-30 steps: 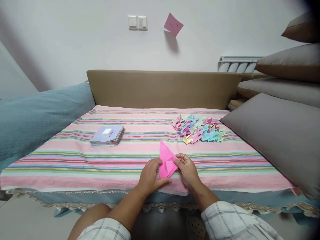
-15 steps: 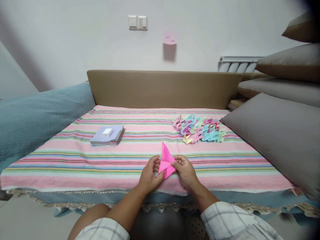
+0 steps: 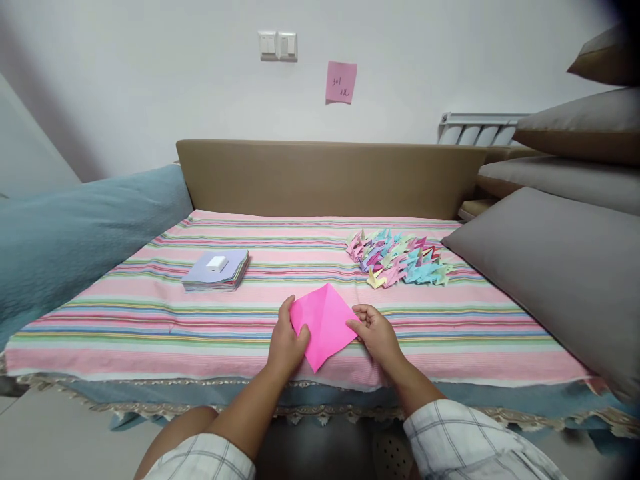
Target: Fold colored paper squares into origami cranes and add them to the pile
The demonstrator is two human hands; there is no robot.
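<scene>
A bright pink sheet of origami paper (image 3: 327,323) is spread into a diamond shape between my hands, with a crease running from its top corner to its bottom one. My left hand (image 3: 289,340) grips its left corner, thumb on top and fingers behind. At the opposite corner, my right hand (image 3: 376,333) pinches the paper between thumb and fingers. Beyond my right hand lies a cluster of folded paper cranes (image 3: 400,260) in several colours. To the far left sits a stack of coloured paper (image 3: 235,270), a small white block (image 3: 217,263) resting on it.
A striped cloth (image 3: 150,320) covers the sofa seat. Grey cushions (image 3: 550,267) are piled along the right side, and a blue-covered armrest (image 3: 90,227) bounds the left. Behind rises the brown backrest (image 3: 325,177). On the wall are switches (image 3: 278,45) and a pink note (image 3: 341,83).
The pink paper has gone from a narrow, folded triangular shape to a wider, flat diamond. My left hand has moved left to its outer corner; my right hand has shifted slightly right.
</scene>
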